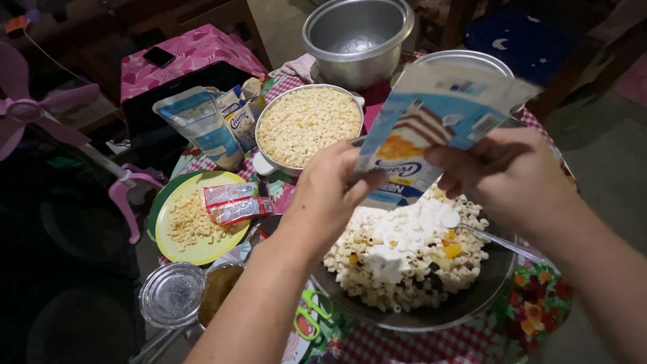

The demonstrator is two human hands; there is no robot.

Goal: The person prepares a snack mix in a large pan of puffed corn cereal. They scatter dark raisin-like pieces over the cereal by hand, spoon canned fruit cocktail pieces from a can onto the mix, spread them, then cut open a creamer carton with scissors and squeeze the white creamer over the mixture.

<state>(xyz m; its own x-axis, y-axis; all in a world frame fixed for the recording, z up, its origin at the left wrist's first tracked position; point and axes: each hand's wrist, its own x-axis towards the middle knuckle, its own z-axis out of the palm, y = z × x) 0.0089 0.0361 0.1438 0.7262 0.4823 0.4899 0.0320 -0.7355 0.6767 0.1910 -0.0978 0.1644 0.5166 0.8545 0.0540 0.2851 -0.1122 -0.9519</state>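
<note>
Head view over a cluttered bench point(404, 347) with a red checked cloth: a wide dark metal bowl point(472, 296) of elbow macaroni topped with white cream sits nearest, behind it a white pot of plain macaroni point(306, 125) and an empty steel pot point(357, 37). Both hands, left hand point(330, 195) and right hand point(509, 175), pinch a blue-and-white cream carton point(431, 128), tilted over the bowl. Light, soft-sided and likely slick, the carton looks best held by its flat sides near the base.
</note>
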